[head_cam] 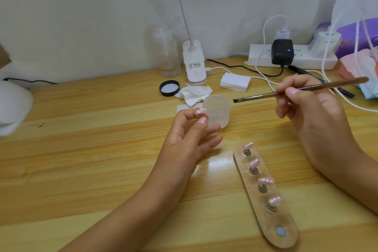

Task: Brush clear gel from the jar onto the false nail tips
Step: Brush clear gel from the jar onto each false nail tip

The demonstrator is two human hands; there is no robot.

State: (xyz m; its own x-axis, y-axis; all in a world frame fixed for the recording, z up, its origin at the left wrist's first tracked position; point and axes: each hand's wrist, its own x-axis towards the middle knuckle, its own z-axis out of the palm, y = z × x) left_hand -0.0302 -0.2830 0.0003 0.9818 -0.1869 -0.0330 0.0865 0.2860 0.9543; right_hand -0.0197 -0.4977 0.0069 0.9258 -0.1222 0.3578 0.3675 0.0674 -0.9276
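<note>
Stand (285, 219) near right, one slot (280, 231) bare; my left hand (190, 135) pinches nail tip (200, 111), right hand (313, 108) clamps brush (266, 94). Loose pinch, tip could drop.

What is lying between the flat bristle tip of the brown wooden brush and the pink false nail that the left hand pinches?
The open frosted clear jar stands between them on the wooden table, as the head view shows.

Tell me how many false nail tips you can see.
5. Four nail tips sit in a row on the holder strip; the left hand pinches one. None seem hidden.
</note>
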